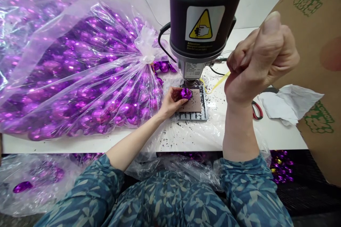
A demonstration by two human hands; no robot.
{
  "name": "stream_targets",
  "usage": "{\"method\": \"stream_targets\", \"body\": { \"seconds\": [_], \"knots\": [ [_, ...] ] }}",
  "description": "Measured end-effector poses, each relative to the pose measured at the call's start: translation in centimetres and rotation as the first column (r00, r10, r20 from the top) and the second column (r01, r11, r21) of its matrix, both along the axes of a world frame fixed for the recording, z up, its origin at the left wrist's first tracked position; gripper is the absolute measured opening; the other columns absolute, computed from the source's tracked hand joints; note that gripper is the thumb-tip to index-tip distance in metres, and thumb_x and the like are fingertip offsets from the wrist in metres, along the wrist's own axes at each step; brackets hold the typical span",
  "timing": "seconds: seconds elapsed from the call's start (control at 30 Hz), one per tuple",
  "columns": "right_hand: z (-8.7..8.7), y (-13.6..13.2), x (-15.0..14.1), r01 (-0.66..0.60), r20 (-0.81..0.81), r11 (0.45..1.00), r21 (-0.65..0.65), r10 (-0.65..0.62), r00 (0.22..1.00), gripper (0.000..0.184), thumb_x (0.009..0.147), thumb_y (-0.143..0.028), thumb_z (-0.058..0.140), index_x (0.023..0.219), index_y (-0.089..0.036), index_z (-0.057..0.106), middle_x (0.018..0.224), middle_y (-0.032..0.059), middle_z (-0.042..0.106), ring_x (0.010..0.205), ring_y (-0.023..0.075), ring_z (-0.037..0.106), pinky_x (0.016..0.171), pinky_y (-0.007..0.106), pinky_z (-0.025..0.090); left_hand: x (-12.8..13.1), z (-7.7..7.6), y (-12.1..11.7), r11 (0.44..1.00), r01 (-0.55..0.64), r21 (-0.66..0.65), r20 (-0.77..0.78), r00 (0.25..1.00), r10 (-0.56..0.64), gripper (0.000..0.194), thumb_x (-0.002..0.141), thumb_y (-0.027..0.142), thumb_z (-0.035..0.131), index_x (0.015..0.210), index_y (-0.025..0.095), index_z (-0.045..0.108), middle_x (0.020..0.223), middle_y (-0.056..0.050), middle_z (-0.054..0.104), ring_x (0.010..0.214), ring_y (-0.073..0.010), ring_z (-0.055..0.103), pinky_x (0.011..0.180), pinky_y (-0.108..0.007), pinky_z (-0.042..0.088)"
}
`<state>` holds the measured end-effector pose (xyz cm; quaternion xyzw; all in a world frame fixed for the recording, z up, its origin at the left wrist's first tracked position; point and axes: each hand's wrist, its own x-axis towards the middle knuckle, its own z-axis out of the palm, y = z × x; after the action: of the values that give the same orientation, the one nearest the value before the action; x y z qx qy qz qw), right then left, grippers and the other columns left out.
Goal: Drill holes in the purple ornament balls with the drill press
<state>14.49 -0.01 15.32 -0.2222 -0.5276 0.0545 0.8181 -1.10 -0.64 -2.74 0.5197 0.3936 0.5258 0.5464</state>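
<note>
My left hand [172, 102] pinches a shiny purple faceted ball [185, 93] and holds it on the brown pad [194, 105] of a small bench drill press, right under the spindle. The dark machine head [205, 10] carries a yellow hand-warning sticker. My right hand [259, 58] is raised to the right of the machine, closed in a fist; what it grips is hidden. A thin yellow strip [220, 81] runs from near that hand toward the machine.
A large clear bag full of purple balls [71, 67] lies left on the white table [277, 134]. Black swarf speckles the table. Red-handled scissors [257, 110], white cloth [289, 103] and a cardboard box [317, 60] are on the right. More bagged balls [32, 181] lie below.
</note>
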Motion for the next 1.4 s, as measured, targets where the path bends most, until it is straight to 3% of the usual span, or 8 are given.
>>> {"method": "stream_targets", "body": {
  "seconds": [0.13,0.3,0.53,0.77,1.03,1.17,1.4],
  "knots": [
    [-0.2,0.3,0.2,-0.002,0.023,0.999,-0.045,0.003,1.0,0.061,0.095,-0.068,0.051,0.063,-0.021,0.031,0.055,-0.0061,0.019,0.046,0.0021,0.03,0.049,0.025,0.026,0.3,0.0,-0.6,0.996,0.035,0.083,-0.088,0.996,-0.028,0.054,0.078,0.035,0.092,0.12,0.022,0.059,0.128,-0.012,0.071,0.124,-0.0266,0.071,0.119,-0.051,0.053],
    [0.0,0.2,0.2,0.064,0.049,0.992,-0.105,-0.059,0.997,0.066,0.092,-0.077,0.044,0.061,-0.021,0.027,0.053,-0.0062,0.02,0.044,0.0009,0.03,0.047,0.025,0.027,0.9,-0.3,-1.3,0.985,0.004,0.173,-0.194,0.981,0.03,0.049,0.081,0.026,0.088,0.122,0.022,0.062,0.145,-0.015,0.063,0.143,-0.0306,0.059,0.127,-0.053,0.043],
    [0.3,-0.6,-0.1,0.062,0.029,0.996,-0.059,-0.061,0.998,0.066,0.095,-0.072,0.048,0.061,-0.022,0.024,0.05,-0.0055,0.024,0.042,0.0022,0.031,0.046,0.025,0.025,1.2,-0.1,-1.4,0.996,-0.013,0.088,-0.163,0.986,0.027,0.05,0.082,0.027,0.089,0.123,0.021,0.061,0.133,-0.013,0.07,0.128,-0.0276,0.067,0.12,-0.051,0.049],
    [-1.6,-0.5,-0.1,-0.004,-0.028,0.998,0.057,0.005,1.0,0.066,0.1,-0.05,0.059,0.06,-0.019,0.017,0.048,-0.0046,0.015,0.04,0.0029,0.026,0.042,0.026,0.019,1.3,-0.4,-1.3,0.994,-0.02,0.103,-0.128,0.991,0.034,0.052,0.081,0.031,0.091,0.122,0.023,0.061,0.135,-0.011,0.069,0.13,-0.0271,0.067,0.121,-0.05,0.049],
    [-3.3,0.5,-0.1,0.012,-0.11,0.981,0.192,0.009,0.994,0.069,0.096,-0.041,0.065,0.059,-0.018,0.012,0.048,-0.0049,0.008,0.038,0.0005,0.019,0.039,0.022,0.018,1.2,-0.6,-1.3,0.992,-0.011,0.129,-0.123,0.992,0.027,0.051,0.082,0.034,0.091,0.122,0.022,0.061,0.133,-0.012,0.07,0.128,-0.0272,0.068,0.12,-0.051,0.05],
    [-4.4,1.1,0.1,0.118,-0.172,0.979,0.165,-0.089,0.981,0.066,0.09,-0.05,0.069,0.058,-0.02,0.019,0.049,-0.0066,0.006,0.037,0.002,0.013,0.039,0.025,0.017,1.3,-0.6,-1.3,0.993,-0.017,0.118,-0.123,0.992,0.032,0.051,0.082,0.032,0.092,0.122,0.023,0.062,0.132,-0.011,0.07,0.128,-0.0267,0.068,0.12,-0.051,0.05],
    [-6.1,1.5,0.5,0.173,-0.213,0.976,0.131,-0.142,0.967,0.063,0.086,-0.054,0.069,0.062,-0.021,0.022,0.051,-0.0072,0.005,0.039,0.0024,0.014,0.043,0.025,0.018,1.3,-0.9,-1.2,0.993,-0.024,0.114,-0.115,0.993,0.037,0.05,0.082,0.032,0.092,0.122,0.024,0.063,0.133,-0.01,0.07,0.129,-0.0267,0.067,0.121,-0.052,0.049]
  ]
}}
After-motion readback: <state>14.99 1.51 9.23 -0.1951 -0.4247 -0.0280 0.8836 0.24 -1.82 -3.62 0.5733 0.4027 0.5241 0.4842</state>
